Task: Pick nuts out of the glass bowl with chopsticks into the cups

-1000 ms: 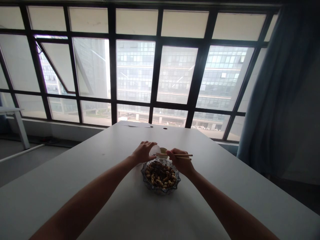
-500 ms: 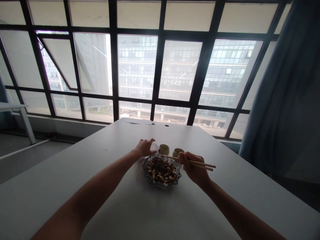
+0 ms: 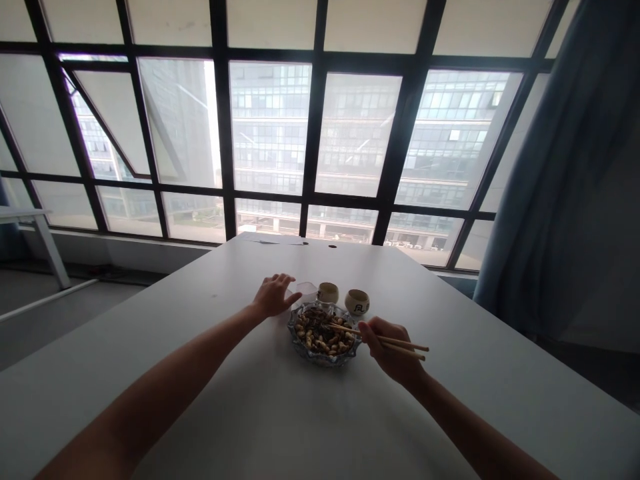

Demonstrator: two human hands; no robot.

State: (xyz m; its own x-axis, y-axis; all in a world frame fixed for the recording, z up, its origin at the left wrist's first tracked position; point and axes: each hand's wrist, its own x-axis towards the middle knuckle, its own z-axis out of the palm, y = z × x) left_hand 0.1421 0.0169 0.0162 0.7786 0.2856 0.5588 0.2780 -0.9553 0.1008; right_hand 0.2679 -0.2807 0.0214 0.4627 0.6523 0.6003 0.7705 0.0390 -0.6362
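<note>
My right hand (image 3: 393,347) grips chopsticks (image 3: 410,345) pointing up-left over peanuts (image 3: 320,343) in lower-centre glass bowl (image 3: 325,361), left hand (image 3: 273,296) open beside translucent container (image 3: 306,292).

Pale, bright light comes in through the window (image 3: 350,133) with a hazy glare, while the table (image 3: 320,420) looks dim and gray, a soft shadow sits by the bowl (image 3: 324,360), the curtain (image 3: 530,207) is dark, and stretching makes the bars (image 3: 406,133) lean

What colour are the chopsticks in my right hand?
The chopsticks are a plain light tan, seen best in the head view.
</note>
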